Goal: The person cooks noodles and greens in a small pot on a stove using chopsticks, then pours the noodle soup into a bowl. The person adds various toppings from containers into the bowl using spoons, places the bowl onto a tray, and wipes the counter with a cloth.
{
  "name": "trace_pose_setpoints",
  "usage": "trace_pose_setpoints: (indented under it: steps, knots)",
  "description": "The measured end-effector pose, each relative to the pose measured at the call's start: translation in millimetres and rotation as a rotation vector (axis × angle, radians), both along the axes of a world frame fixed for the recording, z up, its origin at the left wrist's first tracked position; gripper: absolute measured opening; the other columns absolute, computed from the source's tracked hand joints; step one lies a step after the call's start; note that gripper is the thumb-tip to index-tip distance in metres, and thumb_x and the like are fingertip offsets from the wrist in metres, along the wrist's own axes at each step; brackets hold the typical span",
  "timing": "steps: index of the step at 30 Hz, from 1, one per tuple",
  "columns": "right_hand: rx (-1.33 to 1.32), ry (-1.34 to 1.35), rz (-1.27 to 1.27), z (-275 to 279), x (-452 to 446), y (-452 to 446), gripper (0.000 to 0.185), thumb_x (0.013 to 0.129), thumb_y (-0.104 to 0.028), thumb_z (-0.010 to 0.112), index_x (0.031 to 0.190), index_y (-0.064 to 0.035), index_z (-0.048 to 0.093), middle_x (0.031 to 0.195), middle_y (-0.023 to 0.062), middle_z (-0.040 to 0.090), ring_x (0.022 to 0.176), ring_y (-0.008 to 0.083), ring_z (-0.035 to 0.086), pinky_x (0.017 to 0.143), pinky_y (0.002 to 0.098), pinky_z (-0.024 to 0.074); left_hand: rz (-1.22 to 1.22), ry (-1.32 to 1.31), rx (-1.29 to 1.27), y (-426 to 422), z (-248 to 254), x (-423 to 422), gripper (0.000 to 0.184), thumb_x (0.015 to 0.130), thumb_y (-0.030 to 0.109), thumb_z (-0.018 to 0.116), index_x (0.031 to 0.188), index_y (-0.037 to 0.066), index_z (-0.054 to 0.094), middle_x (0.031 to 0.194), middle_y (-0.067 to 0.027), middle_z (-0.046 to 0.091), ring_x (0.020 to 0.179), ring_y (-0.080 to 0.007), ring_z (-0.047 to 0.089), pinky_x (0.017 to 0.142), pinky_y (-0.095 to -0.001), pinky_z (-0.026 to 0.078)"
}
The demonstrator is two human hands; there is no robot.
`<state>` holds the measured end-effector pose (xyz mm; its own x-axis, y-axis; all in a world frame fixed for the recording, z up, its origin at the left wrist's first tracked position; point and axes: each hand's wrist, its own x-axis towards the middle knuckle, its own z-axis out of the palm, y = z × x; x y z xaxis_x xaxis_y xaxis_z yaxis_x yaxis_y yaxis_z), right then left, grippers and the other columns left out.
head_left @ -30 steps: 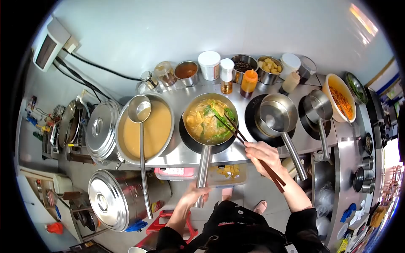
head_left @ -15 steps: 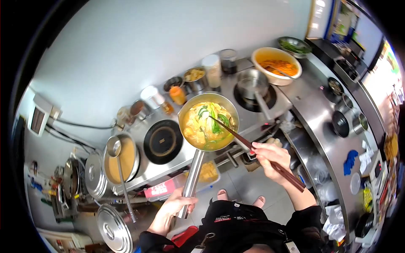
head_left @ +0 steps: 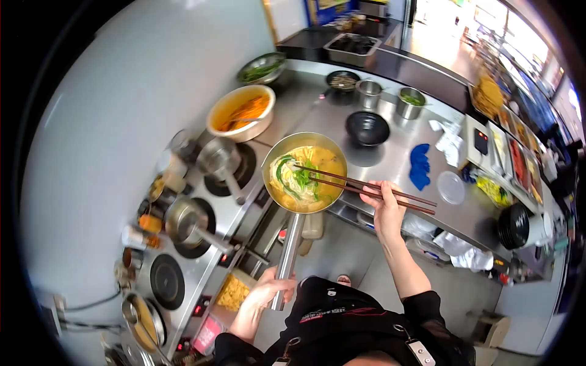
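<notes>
My left hand [head_left: 268, 289] is wrapped round the long metal handle of a saucepan [head_left: 292, 141], which I hold up in front of me. Inside the pan, noodles [head_left: 287, 182] and green leaves [head_left: 303, 178] lie in yellowish broth. My right hand [head_left: 386, 207] grips a pair of dark brown chopsticks [head_left: 403, 200], slightly spread, their tips among the greens. Close beyond the pan, a black bowl [head_left: 367, 129] stands on the steel counter [head_left: 397, 158].
On the hob at left stand two saucepans [head_left: 185, 218] [head_left: 218, 157] and a pot of brown liquid [head_left: 145, 326] with a ladle. A cream bowl of shredded orange food [head_left: 218, 105] is at its far end. A blue cloth [head_left: 419, 166] and round clear lid [head_left: 450, 187] lie on the counter.
My view and body have turned right, from the hob towards the steel counter, carrying the saucepan along. The chopsticks now lie flatter and are spread apart, with the greens gathered at their tips.
</notes>
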<state>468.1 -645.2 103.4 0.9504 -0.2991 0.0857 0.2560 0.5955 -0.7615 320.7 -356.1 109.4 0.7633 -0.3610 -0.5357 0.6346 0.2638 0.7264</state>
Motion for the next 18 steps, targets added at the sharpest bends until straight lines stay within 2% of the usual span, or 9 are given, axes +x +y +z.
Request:
trace_pose_setpoints:
  steps: [6, 11, 13, 14, 18]
  knots:
    - [0.199, 0.079, -0.19, -27, 39, -80, 0.015, 0.094, -0.014, 0.056, 0.093, 0.0008, 0.06, 0.092, 0.0194, 0.066, 0.083, 0.0282, 0.069, 0.066, 0.039, 0.0616, -0.164, 0.002, 0.077, -52, -2, 94, 0.022, 0.079, 0.004, 0.064, 0.096, -0.002, 0.05, 0.061, -0.0076, 0.054, 0.047, -0.0162, 0.053, 0.043, -0.0277, 0.04]
    - [0.204, 0.089, -0.278, -33, 90, -119, 0.016, 0.094, -0.014, 0.055, 0.089, 0.0003, 0.061, 0.09, 0.0189, 0.067, 0.083, 0.0285, 0.069, 0.067, 0.0407, 0.0616, -0.254, -0.007, 0.108, -71, -12, 182, 0.025, 0.078, 0.002, 0.065, 0.097, -0.003, 0.05, 0.06, -0.0077, 0.051, 0.046, -0.0156, 0.05, 0.043, -0.0283, 0.039]
    - [0.21, 0.099, -0.313, -29, 110, -128, 0.017, 0.094, -0.013, 0.054, 0.088, 0.0004, 0.061, 0.09, 0.0186, 0.067, 0.084, 0.0284, 0.069, 0.067, 0.0405, 0.0616, -0.272, -0.042, 0.042, -72, -14, 213, 0.025, 0.078, 0.002, 0.065, 0.097, -0.002, 0.05, 0.061, -0.0072, 0.051, 0.046, -0.0152, 0.05, 0.043, -0.0284, 0.04]
    - [0.209, 0.093, -0.299, -26, 123, -133, 0.017, 0.095, -0.013, 0.053, 0.089, 0.0009, 0.061, 0.09, 0.0186, 0.067, 0.084, 0.0283, 0.069, 0.067, 0.0402, 0.0617, -0.305, -0.037, 0.078, -72, -9, 232, 0.018, 0.08, 0.003, 0.064, 0.092, -0.001, 0.051, 0.061, -0.007, 0.054, 0.048, -0.0151, 0.053, 0.045, -0.028, 0.041]
    - [0.224, 0.106, -0.35, -21, 165, -143, 0.019, 0.096, -0.013, 0.052, 0.089, 0.0024, 0.06, 0.092, 0.0202, 0.067, 0.083, 0.0289, 0.069, 0.068, 0.0397, 0.0618, -0.31, -0.066, 0.143, -68, -6, 293, 0.019, 0.079, 0.004, 0.065, 0.092, 0.0, 0.052, 0.061, -0.0059, 0.054, 0.047, -0.0138, 0.053, 0.043, -0.0276, 0.041]
